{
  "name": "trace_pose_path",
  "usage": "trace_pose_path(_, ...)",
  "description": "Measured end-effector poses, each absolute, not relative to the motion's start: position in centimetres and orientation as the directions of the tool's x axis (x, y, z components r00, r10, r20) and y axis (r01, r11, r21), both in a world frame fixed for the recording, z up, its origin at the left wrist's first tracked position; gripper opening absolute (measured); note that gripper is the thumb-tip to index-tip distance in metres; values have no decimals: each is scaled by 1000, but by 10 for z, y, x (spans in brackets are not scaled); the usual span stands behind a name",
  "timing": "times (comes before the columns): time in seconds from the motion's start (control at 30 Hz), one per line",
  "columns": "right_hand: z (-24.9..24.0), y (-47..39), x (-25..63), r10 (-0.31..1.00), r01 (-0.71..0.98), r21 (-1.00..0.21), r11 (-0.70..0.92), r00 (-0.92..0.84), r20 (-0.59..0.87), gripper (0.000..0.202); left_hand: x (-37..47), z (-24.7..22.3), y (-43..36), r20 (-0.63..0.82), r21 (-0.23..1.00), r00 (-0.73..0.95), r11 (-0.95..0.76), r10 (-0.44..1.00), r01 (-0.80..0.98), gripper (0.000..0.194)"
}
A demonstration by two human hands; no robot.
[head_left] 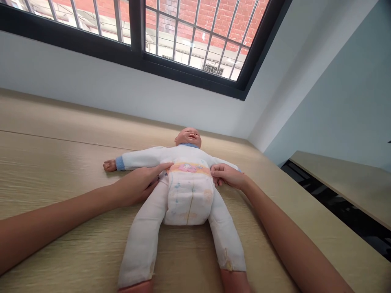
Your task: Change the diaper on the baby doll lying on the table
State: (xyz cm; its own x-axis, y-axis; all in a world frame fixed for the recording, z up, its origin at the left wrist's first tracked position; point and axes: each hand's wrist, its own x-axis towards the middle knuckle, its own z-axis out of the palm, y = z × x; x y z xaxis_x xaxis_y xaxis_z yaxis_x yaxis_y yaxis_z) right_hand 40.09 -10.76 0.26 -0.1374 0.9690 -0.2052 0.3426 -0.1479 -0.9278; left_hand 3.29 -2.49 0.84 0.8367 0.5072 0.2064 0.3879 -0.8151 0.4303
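Observation:
A baby doll (183,153) in a white suit with blue cuffs and collar lies on its back on the wooden tabletop, head toward the window. Around its hips is a white diaper (191,199) with a printed orange and pink waistband. My left hand (137,183) holds the diaper's left edge at the waist, thumb on top and fingers partly hidden beneath. At the opposite side, the fingers of my right hand (227,175) pinch the waistband's edge. The doll's legs stretch toward me, spread apart, feet cut off by the frame.
The pale wooden tabletop (61,162) runs up to a white wall. Above it is a dark-framed window (195,65) with metal bars. To the right, past a dark gap, stands another wooden surface (342,179).

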Motion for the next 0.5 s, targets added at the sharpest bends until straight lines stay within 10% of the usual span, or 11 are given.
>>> trace_pose_path(0.5, 4, -108, 401, 966, 337, -929, -151, -147, -210, 38, 32, -1, -17, 234, 447, 847, -826, 478, 343, 60)
